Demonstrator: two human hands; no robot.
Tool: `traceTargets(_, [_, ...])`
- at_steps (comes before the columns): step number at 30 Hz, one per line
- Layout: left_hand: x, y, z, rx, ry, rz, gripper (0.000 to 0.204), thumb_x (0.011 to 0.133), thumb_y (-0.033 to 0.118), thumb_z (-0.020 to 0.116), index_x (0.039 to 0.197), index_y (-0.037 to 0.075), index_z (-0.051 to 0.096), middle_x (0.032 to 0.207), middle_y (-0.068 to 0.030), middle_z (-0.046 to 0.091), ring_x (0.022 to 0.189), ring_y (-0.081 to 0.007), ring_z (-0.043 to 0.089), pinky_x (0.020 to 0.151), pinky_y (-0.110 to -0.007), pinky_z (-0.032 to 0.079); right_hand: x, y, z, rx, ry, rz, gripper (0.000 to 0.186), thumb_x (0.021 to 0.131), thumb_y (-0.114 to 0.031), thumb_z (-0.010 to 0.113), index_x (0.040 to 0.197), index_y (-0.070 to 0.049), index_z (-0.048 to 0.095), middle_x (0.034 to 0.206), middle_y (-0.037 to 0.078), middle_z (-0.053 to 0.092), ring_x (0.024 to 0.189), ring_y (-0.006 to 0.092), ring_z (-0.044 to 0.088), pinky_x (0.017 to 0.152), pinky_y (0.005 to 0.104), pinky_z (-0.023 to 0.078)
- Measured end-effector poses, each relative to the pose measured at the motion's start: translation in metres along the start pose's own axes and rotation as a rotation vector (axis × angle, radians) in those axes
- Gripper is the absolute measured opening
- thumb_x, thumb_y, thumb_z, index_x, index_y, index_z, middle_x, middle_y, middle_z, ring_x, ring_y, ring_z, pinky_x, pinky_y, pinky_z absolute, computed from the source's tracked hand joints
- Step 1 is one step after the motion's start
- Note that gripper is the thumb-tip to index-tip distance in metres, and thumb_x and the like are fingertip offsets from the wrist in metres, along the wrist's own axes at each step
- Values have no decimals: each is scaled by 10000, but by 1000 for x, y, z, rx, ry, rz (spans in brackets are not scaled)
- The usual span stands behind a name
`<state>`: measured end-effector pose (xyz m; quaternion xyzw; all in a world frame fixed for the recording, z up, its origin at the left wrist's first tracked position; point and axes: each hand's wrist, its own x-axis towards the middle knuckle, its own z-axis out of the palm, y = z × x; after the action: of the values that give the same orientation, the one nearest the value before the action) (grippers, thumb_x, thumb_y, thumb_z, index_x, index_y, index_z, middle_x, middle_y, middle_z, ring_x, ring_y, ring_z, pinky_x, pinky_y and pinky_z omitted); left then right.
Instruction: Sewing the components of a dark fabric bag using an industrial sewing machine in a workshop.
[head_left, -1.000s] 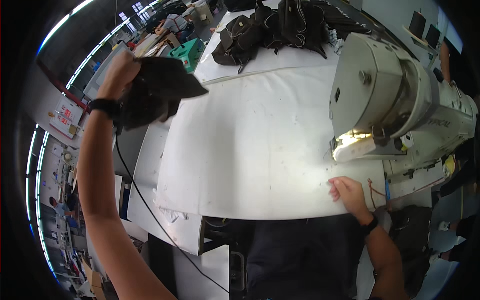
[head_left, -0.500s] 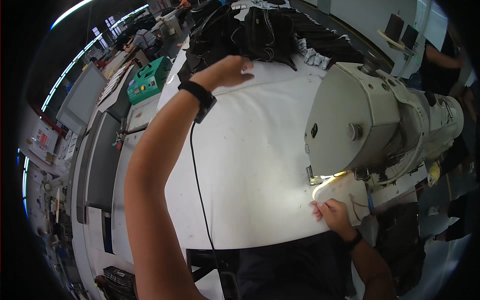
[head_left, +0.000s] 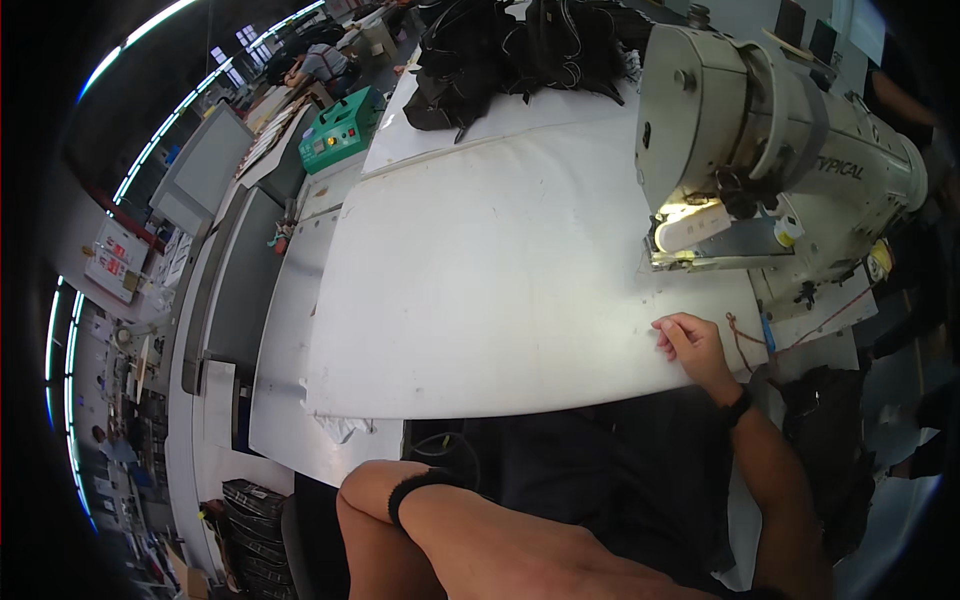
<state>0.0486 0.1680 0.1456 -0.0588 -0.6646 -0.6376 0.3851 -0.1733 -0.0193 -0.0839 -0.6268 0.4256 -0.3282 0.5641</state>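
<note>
White bench (head_left: 480, 290) spreads wide; the heavy, rigid sewing machine (head_left: 770, 150) stands at its right, black soft fabric pile (head_left: 520, 40) at the far edge. Right hand (head_left: 690, 345) rests on the bench's near edge, grip loosely curled, pinching nothing; left hand unseen

One sewing machine (head_left: 770, 160), one green box (head_left: 340, 132) and, as far as the shadow allows, one heap of black pieces (head_left: 520, 45) share one desk (head_left: 480, 270).

R hand (head_left: 690, 345) flat on white table (head_left: 480, 280) | sewing machine (head_left: 770, 150) beside | L hand hidden
</note>
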Motion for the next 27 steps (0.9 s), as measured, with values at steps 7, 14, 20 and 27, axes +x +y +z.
traceTargets(7, [13,-23,35,14,-200,-133,493,1018,176,631,1341,-181,526,1226,-335,664,943,-383,745,706,-372,619,-83,-4,-27,-241,59,-378,227,1013,-208,652,1076,-6,736,913,102,740,780,183,697,712,320,550])
traceTargets(14, [-49,-41,0,726,494,-717,381,1058,185,587,1367,-36,572,1218,-111,681,927,-196,671,796,-302,555,-247,53,-129,-528,552,-66,206,988,-223,661,1040,-41,743,936,132,741,817,287,727,705,377,566])
traceTargets(20, [-150,-105,-78,630,1191,-976,296,1070,189,572,1308,23,634,1017,-27,671,767,-71,588,643,-211,456,-351,89,-260,-807,850,531,370,938,-294,678,1167,-5,701,1013,194,746,940,354,734,847,431,581])
traceTargets(27, [-188,-124,-94,694,1201,-838,216,1065,224,599,1158,58,700,847,36,664,623,3,502,545,-152,376,-317,140,-290,-909,627,637,795,896,-529,703,1404,58,534,1305,315,626,1243,450,603,1075,458,479])
